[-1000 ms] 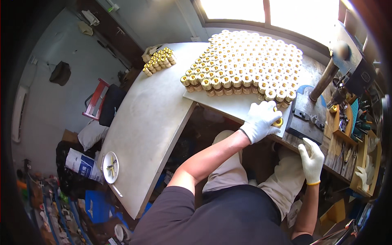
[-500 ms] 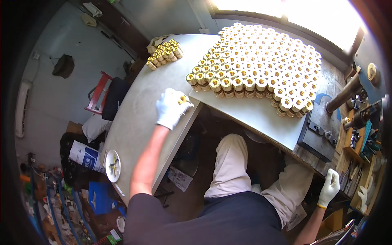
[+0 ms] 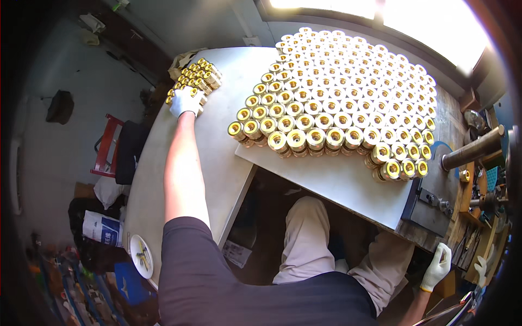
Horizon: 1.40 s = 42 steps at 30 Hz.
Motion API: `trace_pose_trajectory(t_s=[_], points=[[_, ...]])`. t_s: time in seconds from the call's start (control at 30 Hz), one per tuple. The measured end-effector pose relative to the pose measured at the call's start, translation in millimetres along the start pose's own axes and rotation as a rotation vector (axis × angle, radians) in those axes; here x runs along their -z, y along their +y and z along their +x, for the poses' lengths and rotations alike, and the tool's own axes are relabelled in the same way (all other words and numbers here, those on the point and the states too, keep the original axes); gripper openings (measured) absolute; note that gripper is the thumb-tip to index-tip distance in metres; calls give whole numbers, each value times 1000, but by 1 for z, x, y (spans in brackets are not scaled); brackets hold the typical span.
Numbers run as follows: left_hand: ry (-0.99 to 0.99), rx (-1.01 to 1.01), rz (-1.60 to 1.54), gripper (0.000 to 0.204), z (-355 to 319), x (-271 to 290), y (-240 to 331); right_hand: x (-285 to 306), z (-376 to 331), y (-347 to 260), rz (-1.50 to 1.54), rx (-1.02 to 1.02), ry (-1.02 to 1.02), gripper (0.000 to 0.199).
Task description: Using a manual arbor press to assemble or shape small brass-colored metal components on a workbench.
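Note:
My left hand (image 3: 185, 102), in a white glove, reaches to the front of a small cluster of brass fittings (image 3: 200, 76) on the far left of the table. Its fingers are closed around a short brass fitting at the cluster's near edge, partly hidden by the glove. My right hand (image 3: 437, 268), also gloved, hangs low at the right beside the bench edge. Its fingers are loosely curled, and I see nothing in them. A large block of upright silvery fittings (image 3: 334, 108) with brass-coloured centres covers much of the table, close together in rows.
A white plate (image 3: 142, 256) with small slender pieces lies on the table's near left. At the right are a dark metal fixture (image 3: 427, 209), a thick bar (image 3: 473, 148) and wooden tool trays (image 3: 468, 239). A red stool frame (image 3: 107, 145) stands left of the table.
My left hand has moved forward and left from the table's middle to the small cluster, carrying a brass fitting. The view has shifted slightly. My right hand stays curled near the bench edge.

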<state>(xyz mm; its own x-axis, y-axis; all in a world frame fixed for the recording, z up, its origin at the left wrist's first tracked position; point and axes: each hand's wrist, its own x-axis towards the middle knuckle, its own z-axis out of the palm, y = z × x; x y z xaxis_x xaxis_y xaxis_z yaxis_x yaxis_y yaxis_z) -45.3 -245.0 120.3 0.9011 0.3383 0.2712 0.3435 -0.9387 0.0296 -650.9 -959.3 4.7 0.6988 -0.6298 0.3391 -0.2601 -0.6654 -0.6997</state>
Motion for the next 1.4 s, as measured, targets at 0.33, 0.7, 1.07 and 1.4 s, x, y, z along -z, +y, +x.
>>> trace_pose_trajectory(t_s=[0.33,0.7,1.07,1.4], points=[[485,-25,-95,90,-5,-50,-30,-3,8,2,-92,-108,-5,23],[305,434,-801,60,1,-98,-31,-5,6,-1,-122,-80,20,23],[357,279,-1578,29,1,-113,-87,-24,18,-23,-151,108,63,15],[105,-710,-1371,34,-291,89,117,-25,15,-48,-153,123,163,15]])
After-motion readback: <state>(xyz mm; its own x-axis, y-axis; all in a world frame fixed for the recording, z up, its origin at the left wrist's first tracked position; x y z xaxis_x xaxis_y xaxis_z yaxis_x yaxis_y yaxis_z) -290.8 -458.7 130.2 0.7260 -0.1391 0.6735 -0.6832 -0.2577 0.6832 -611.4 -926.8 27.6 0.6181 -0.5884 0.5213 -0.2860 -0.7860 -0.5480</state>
